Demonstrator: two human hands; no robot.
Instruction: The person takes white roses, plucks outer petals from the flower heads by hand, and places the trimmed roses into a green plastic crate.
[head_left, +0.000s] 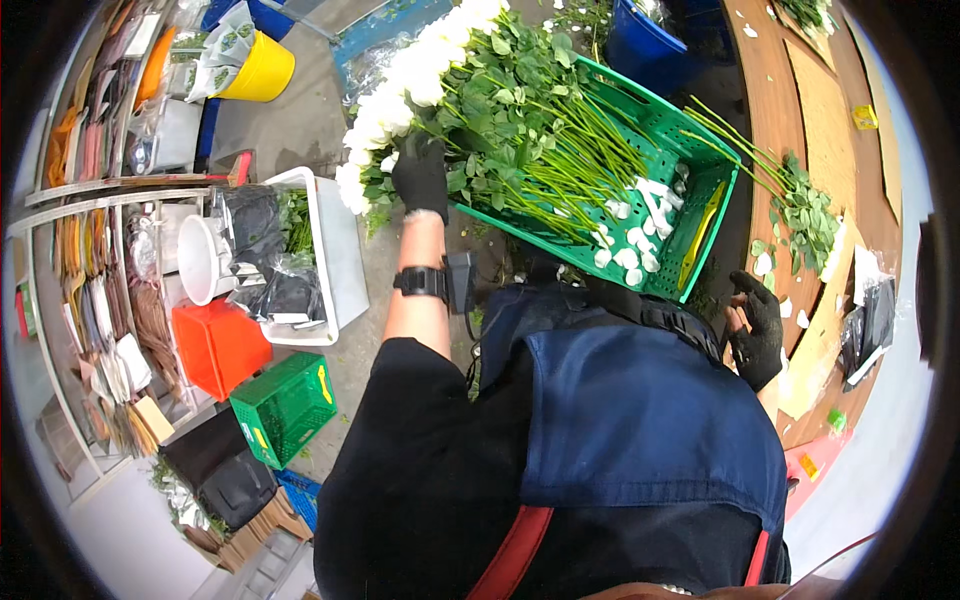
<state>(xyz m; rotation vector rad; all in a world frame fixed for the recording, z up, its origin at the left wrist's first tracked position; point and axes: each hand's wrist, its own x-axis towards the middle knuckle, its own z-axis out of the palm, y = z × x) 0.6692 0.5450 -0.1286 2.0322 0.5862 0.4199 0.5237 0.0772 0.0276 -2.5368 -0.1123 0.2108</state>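
My left hand, in a black glove, reaches in among the white roses just below their blooms; leaves hide the fingertips, so its grip is unclear. The long-stemmed roses lie across a green plastic crate, blooms over its far left side, stems pointing right. White petals and a yellow crate handle show at the crate's right end. My right hand, in a dark glove with some bare fingertips, has its fingers curled apart beside the wooden table and holds nothing visible. A few cut stems with leaves lie on that table.
The wooden table bears cardboard and a plastic-wrapped black packet. Leftward are a white tub, a red bucket, a smaller green crate, a yellow bucket and shelves of wrapping paper. A blue bin stands beyond the crate.
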